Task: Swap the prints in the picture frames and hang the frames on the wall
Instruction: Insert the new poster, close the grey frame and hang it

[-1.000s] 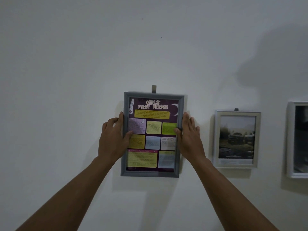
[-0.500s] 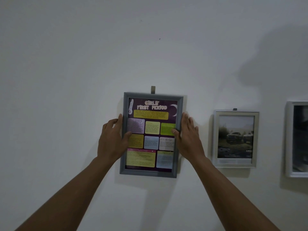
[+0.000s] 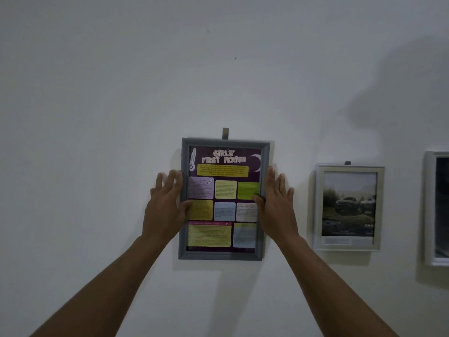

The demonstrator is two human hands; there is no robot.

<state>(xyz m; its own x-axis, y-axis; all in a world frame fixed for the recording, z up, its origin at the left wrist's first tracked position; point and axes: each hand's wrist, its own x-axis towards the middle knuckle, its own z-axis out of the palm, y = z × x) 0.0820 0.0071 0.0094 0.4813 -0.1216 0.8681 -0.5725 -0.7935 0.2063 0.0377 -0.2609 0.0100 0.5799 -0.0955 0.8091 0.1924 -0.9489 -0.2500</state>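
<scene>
A grey picture frame (image 3: 266, 152) with a purple poster of coloured text boxes (image 3: 224, 190) lies against the white wall, slightly tilted. Its top edge sits just under a small dark hook (image 3: 225, 133). My left hand (image 3: 165, 210) presses the frame's left edge, fingers spread on the wall and thumb on the front. On the right edge my right hand (image 3: 277, 207) holds it the same way. A pale frame (image 3: 349, 167) holding a dim landscape print hangs to the right.
A third white frame (image 3: 430, 207) is cut off by the right edge of the view. A large shadow falls on the wall at upper right. The wall left of and above the grey frame is bare.
The fingers of my left hand have spread apart beside the frame. The grey frame has stayed under the hook, and my right hand has barely moved.
</scene>
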